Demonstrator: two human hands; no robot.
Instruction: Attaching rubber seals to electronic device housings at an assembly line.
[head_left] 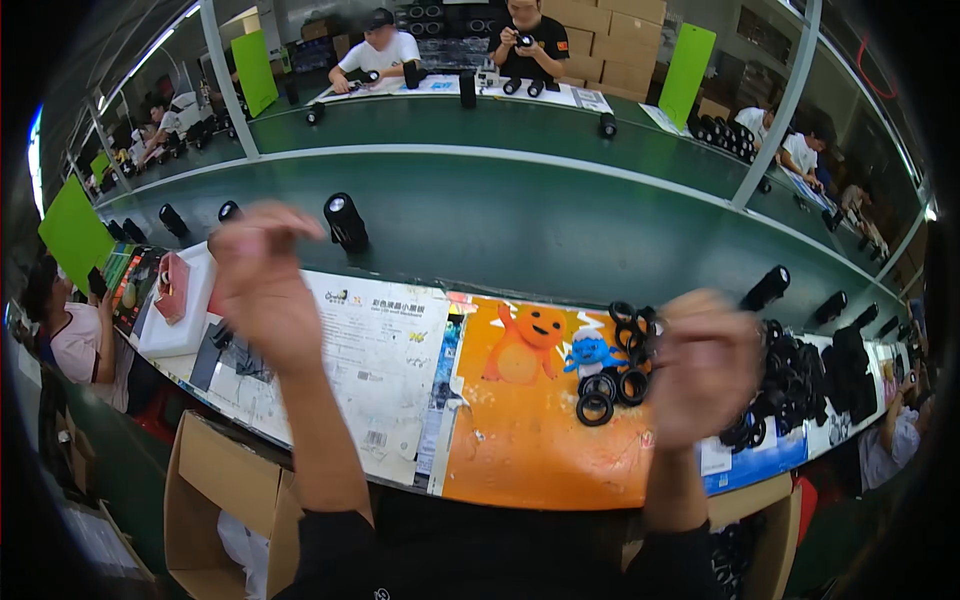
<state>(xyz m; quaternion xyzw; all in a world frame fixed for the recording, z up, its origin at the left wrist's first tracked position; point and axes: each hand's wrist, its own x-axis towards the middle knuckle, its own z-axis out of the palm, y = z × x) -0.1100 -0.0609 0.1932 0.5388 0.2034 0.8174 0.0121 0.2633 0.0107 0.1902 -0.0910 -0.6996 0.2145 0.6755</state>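
Note:
My left hand [262, 285] is raised over the left part of the bench, its fingers smeared by motion. Just right of its fingertips, a black cylinder with a light-coloured round end [345, 222] stands on the green belt. Over the right side of an orange sheet [545, 450] hangs my right hand [706, 370], blurred as well; whether anything is in it cannot be made out. Beside it lie several black rings [595, 408] in a loose group. On its other side is a heap of black parts [792, 375].
Beyond the bench runs a green belt [480, 225] carrying more black cylinders [767, 288]. A white foam tray [180, 335] sits at the left. Cardboard boxes [225, 475] stand below the bench edge. Co-workers [385, 50] sit across the belt and at both sides.

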